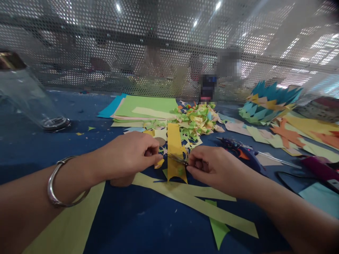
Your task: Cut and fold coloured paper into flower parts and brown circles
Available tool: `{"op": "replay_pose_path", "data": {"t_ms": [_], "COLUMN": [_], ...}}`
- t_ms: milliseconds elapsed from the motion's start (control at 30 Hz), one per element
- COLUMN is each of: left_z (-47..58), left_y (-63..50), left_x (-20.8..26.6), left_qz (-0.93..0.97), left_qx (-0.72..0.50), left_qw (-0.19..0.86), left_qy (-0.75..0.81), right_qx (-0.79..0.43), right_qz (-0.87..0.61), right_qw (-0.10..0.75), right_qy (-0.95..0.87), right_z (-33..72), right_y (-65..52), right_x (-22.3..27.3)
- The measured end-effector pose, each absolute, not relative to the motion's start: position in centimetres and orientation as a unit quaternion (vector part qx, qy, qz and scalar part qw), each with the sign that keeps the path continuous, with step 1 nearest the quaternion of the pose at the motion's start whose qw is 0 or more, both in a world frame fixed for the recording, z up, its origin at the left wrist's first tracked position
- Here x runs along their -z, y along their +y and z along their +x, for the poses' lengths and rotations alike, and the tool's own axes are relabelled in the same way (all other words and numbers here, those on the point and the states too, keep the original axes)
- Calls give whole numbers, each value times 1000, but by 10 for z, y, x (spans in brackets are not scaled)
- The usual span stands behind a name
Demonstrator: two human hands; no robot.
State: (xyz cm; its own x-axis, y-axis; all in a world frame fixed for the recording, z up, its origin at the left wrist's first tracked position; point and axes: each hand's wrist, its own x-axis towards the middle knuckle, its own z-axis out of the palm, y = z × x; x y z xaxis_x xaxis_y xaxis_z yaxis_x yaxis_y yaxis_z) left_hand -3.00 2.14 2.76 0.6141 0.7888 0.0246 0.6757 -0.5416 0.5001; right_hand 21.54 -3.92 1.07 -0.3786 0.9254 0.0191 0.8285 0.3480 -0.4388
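My left hand (pixel 137 155), with a silver bangle on its wrist, pinches a small folded yellow paper piece (pixel 159 163) between thumb and fingers. Opposite it, my right hand (pixel 203 164) is closed around small scissors (pixel 178 159); their thin dark blades point left and their handles are mostly hidden by the fingers. Below the blades lies a yellow paper strip (pixel 174 141) with a curved, pointed near end. Long pale yellow-green strips (pixel 201 206) cross the table in front of my hands. A green paper scrap (pixel 218 224) pokes out from under them.
Behind my hands are stacked coloured sheets (pixel 153 104) and a heap of paper cuttings (pixel 200 120). A glass bottle (pixel 39 95) stands at left. To the right lie a dark blue glue gun (pixel 239 155), a magenta tool (pixel 320 171) and a spiky paper crown (pixel 267 106). Perforated metal panels (pixel 106 46) rise behind.
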Motion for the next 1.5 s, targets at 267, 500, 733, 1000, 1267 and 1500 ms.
{"op": "replay_pose_path", "data": {"t_ms": [267,500,733,1000,1267,1500], "left_z": [-28,-29,-25,-26,-27,-44], "left_y": [31,34,30,22,21,23], "left_x": [-33,-31,-24,-24,-32,-64], "left_qz": [815,787,790,787,837,868], "left_qx": [-305,-313,-275,-207,-161,-108], "left_qw": [191,296,375,408,320,101], "left_qy": [455,442,401,414,413,474], "right_qx": [-208,-303,-329,-232,-220,-238], "right_qz": [-566,-548,-559,-565,-572,-553], "right_qw": [257,313,287,222,211,237], "right_qy": [-755,-714,-705,-760,-762,-762], "right_z": [227,232,227,227,226,227], "right_y": [-32,-28,-27,-27,-26,-27], "right_x": [-14,-9,-11,-9,-9,-5]}}
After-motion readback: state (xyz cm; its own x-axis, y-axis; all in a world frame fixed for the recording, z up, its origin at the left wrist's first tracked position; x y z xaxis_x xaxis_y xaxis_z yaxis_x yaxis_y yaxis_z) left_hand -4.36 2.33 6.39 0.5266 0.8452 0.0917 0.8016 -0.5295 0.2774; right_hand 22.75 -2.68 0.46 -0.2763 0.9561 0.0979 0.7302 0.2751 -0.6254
